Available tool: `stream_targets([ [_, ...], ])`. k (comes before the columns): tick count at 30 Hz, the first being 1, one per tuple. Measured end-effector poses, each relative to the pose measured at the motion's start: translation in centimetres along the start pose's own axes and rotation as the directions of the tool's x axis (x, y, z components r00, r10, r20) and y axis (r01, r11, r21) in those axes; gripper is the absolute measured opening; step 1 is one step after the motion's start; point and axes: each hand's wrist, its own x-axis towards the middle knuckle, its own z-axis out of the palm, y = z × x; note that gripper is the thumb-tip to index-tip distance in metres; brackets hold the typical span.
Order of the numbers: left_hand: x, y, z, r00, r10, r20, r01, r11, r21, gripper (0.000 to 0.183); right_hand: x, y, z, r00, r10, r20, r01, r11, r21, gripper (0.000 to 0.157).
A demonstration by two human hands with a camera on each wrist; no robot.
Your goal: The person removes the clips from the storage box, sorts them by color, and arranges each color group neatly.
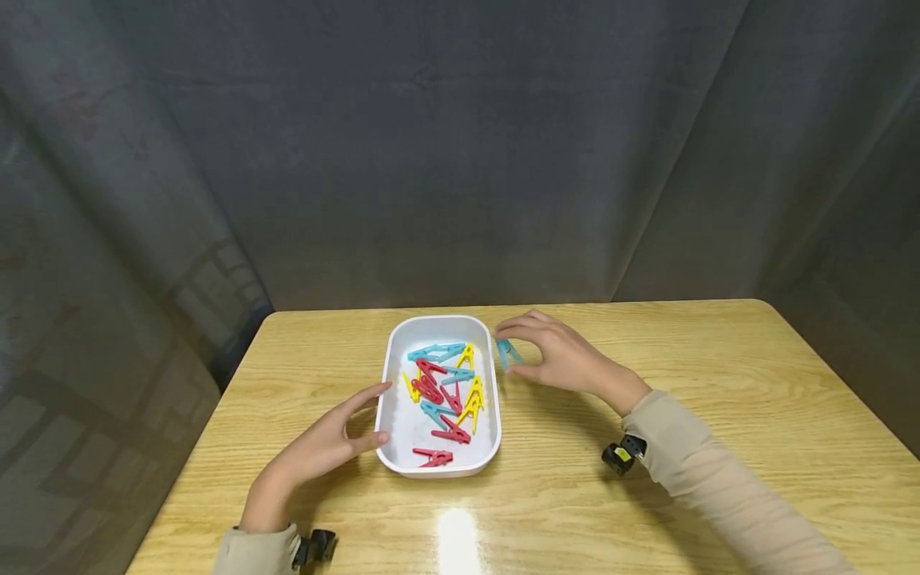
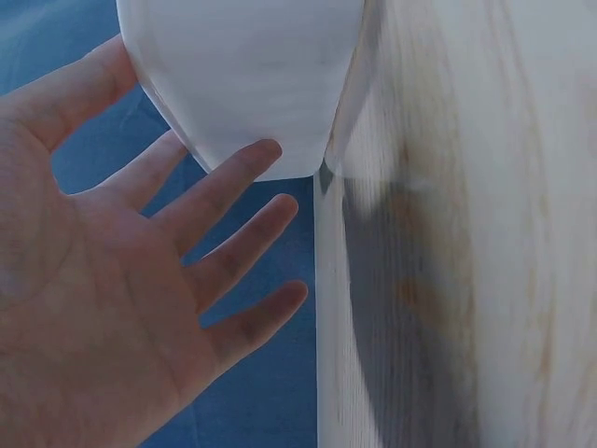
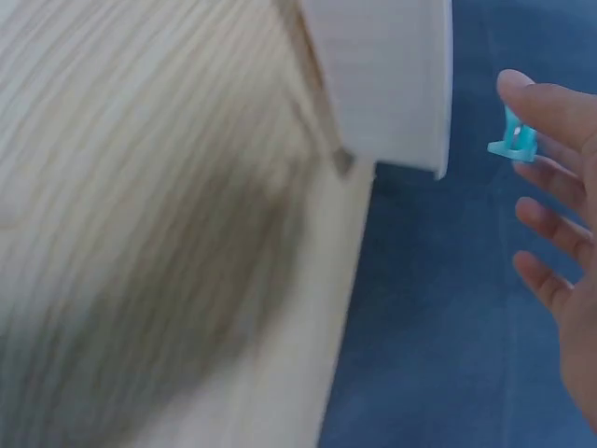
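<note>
A white tray (image 1: 438, 319) with rounded corners stands on the table, holding several red, yellow and blue clothespins, such as a red clothespin (image 1: 434, 457) near its front. My left hand (image 1: 323, 439) is at the tray's left side, fingers spread, with fingertips at the rim; the left wrist view shows the palm (image 2: 103, 299) beside the tray's wall (image 2: 242, 84). Just right of the tray, my right hand (image 1: 568, 355) pinches a light blue clothespin (image 1: 505, 350) between thumb and fingers, raised above the table. In the right wrist view that clothespin (image 3: 515, 147) is partly hidden by the fingers.
The wooden table (image 1: 719, 383) extends to both sides of the tray. A dark grey curtain (image 1: 446, 160) hangs behind the table's back edge. Each sleeve carries a small black wrist device, such as the right wrist device (image 1: 622, 454).
</note>
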Motion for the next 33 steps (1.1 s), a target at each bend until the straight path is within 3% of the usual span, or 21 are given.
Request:
stream_targets([
  [5,0.0,0.0,-0.1,1.0,0.002,0.0,-0.002,1.0,0.0,0.07,-0.4,1.5,0.9,0.998,0.049,-0.035,-0.048,0.999,0.025,0.051],
  [18,-0.2,-0.1,-0.1,0.999,-0.034,-0.006,0.033,0.999,-0.013,0.071,-0.2,4.3,4.5,0.985,0.175,0.006,-0.175,0.984,0.031,0.05],
  [23,-0.2,0.0,-0.1,0.999,-0.044,-0.001,0.044,0.999,-0.026,0.071,-0.1,5.1,5.0,0.973,0.232,0.02,-0.232,0.973,0.012,0.049],
  [33,-0.3,-0.1,-0.1,0.999,-0.052,-0.002,0.052,0.998,-0.028,0.071,0.4,5.6,5.7,0.966,0.256,0.039,-0.256,0.967,-0.01,0.047],
])
